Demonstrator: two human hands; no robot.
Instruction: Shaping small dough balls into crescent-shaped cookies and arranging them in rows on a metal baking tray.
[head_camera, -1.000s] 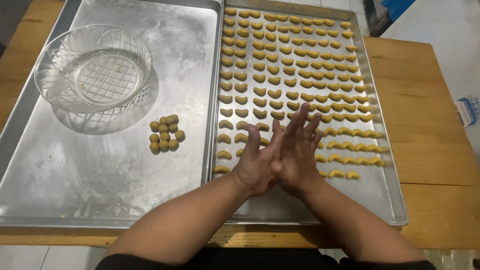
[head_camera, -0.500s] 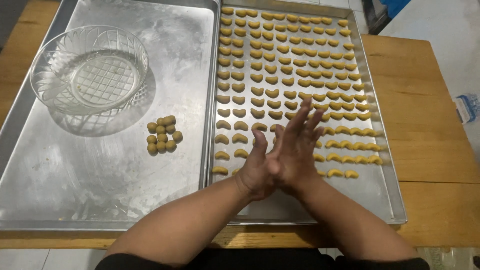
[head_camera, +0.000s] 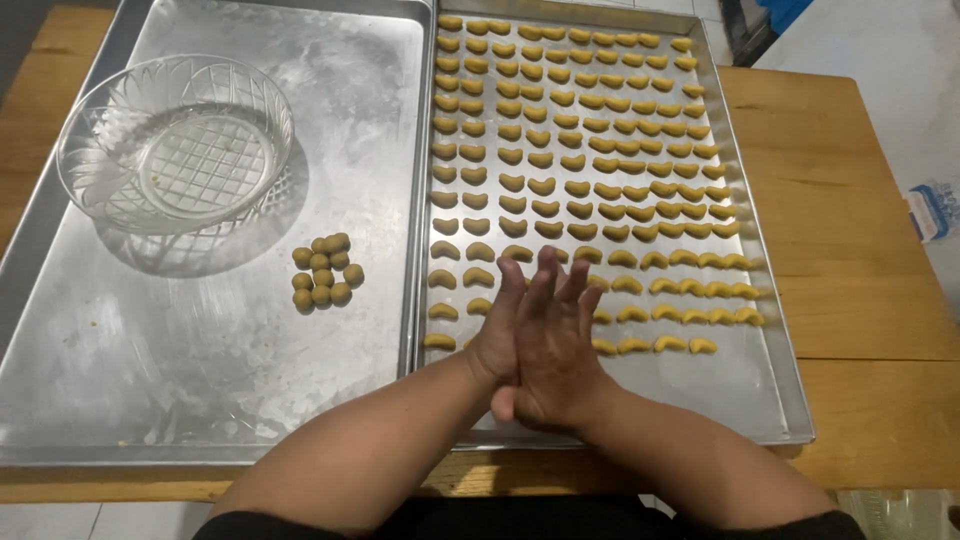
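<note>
Dough, if any is there, is hidden between the two palms pressed flat together over the near edge of the right baking tray (head_camera: 770, 400). Left hand (head_camera: 500, 335) and right hand (head_camera: 560, 350) lie palm to palm, fingers (head_camera: 545, 285) stretched out straight and close together (what they enclose cannot be told). Rows of crescent dough pieces (head_camera: 580, 150) fill that tray just beyond the fingertips. On the left tray (head_camera: 200, 400) sits a small cluster of dough balls (head_camera: 325, 272), well apart from a clear glass bowl (head_camera: 175, 140). Both trays rest on the wooden worktop (head_camera: 860, 250).
</note>
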